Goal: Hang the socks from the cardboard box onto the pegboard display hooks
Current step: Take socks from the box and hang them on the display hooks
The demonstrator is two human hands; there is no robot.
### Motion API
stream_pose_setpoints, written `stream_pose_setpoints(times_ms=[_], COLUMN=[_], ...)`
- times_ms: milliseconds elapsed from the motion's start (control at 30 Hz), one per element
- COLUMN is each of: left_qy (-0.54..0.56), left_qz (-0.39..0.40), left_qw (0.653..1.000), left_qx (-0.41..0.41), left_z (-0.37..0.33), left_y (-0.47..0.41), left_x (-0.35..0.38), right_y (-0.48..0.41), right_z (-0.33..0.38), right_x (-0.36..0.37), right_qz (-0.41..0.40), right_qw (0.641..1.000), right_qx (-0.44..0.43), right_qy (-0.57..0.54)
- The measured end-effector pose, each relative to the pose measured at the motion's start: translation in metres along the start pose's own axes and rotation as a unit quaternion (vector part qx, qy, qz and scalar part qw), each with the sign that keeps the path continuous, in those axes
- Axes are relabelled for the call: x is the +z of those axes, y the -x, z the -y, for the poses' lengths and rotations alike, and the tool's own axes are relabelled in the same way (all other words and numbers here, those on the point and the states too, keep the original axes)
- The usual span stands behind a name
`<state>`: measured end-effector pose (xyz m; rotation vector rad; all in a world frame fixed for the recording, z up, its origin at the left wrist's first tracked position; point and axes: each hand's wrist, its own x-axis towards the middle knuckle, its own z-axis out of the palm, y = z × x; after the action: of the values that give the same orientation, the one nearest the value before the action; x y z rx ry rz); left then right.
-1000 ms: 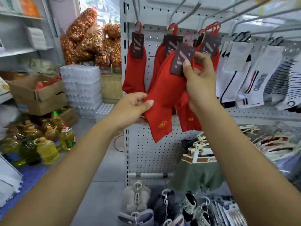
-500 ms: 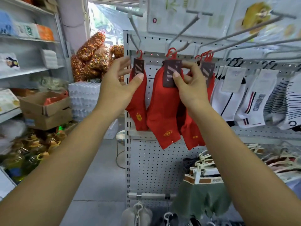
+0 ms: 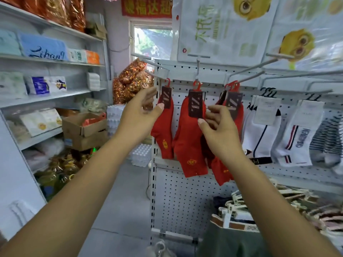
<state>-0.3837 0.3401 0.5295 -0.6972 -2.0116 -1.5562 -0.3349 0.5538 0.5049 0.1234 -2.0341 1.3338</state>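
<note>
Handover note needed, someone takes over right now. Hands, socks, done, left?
Left hand: open, empty, beside the leftmost red sock with dark card label.
Right hand: open, no grip on anything, fingers near the middle red sock pair.
Done: red socks hang by red plastic hangers on three white pegboard hooks; a bunch at the right hook.
Left: the brown cardboard box on the left shelf shows something red inside, probably more socks. Fetch and hang.

Two hands, left (image 3: 140, 115) and right (image 3: 219, 130), are raised. Three hooks carry red socks (image 3: 193, 138) around them. One cardboard box (image 3: 83, 130) sits left of the left hand.
</note>
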Motion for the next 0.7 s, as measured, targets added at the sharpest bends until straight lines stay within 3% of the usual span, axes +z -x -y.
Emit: stream_pose_setpoints(times_ms=[200,400,533,700], left_qy=[-0.048,-0.148,-0.247,-0.340], left_qz=[-0.025,-0.076,-0.139,-0.176], left_qw=[0.997,0.978,0.938,0.847], left_qx=[-0.056,-0.126,-0.201,-0.368], left_z=[0.016,0.031,0.049,0.063], left_y=[0.069,0.156,0.234,0.369], left_x=[-0.007,-0.017,-0.039,-0.079], right_y=[0.066,0.120,0.154,0.224], right_z=[-0.008,-0.015,-0.033,-0.056], right_x=[0.000,0.020,0.034,0.074], right_qz=[-0.003,0.186,0.319,0.477], right_qw=[0.997,0.980,0.945,0.872], right_qx=[-0.074,-0.056,-0.049,-0.084], right_qy=[0.016,0.040,0.054,0.068])
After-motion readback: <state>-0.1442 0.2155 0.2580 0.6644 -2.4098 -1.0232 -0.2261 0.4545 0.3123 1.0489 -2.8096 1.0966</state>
